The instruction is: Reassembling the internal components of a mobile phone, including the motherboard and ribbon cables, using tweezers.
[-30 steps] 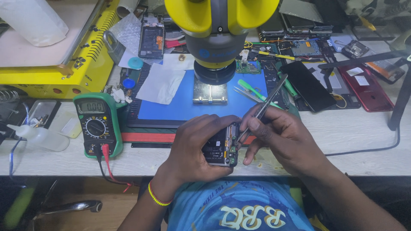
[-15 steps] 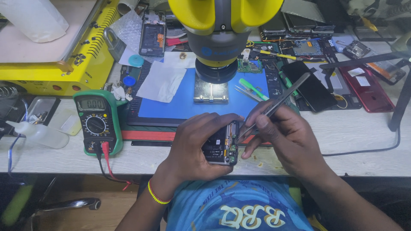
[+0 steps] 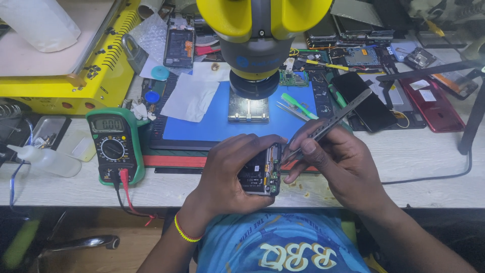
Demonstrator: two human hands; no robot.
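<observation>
My left hand grips an opened phone with its circuit board bared, held over the front edge of the white bench. My right hand pinches metal tweezers, whose tip touches the phone's right edge near its top. A yellow band circles my left wrist. Directly behind my hands, a yellow and grey microscope head hangs over a lit metal board holder on a blue mat.
A green multimeter with red and black leads stands left of the mat, beside a squeeze bottle. A yellow machine fills the back left. Phones, boards and a red phone shell crowd the back right. A black stand leg is at right.
The tweezers have tilted a little and their tip has shifted slightly along the phone's edge. My left hand keeps the phone in the same place.
</observation>
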